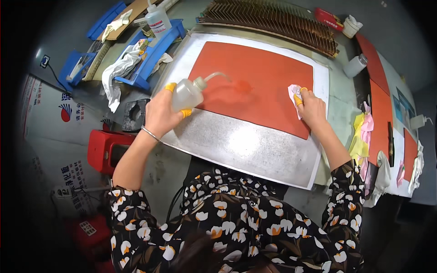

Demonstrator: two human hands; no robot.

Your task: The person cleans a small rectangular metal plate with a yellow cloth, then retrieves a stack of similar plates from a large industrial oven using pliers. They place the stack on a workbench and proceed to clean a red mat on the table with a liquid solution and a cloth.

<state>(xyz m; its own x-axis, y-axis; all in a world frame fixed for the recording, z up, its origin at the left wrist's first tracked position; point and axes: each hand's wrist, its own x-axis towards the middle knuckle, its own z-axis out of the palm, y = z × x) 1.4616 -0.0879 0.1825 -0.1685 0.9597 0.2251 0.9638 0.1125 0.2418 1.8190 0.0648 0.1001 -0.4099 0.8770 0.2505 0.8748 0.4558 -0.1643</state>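
Observation:
My left hand [163, 110] is wrapped round a translucent wash bottle [188, 95] with yellow covers on its fingertips. The bottle is tilted, its bent spout pointing right over an orange-red sheet [268, 68]. Below the spout tip a brighter wet-looking spot shows on the sheet. At the sheet's right edge my right hand [312, 107] is closed on a crumpled pale pink cloth [296, 93], pressed near the surface. Yellow covers show on its fingers too. The sheet lies on a white board with a bare grey metal strip [236, 139] along the near side.
A slotted rack [268, 20] spans the far edge. On the left stand blue trays [150, 59] with white cloths and another wash bottle [158, 19]. A white bottle [355, 66], yellow and pink cloths [362, 134] and more orange-red sheets lie right. A red stool [101, 150] is at lower left.

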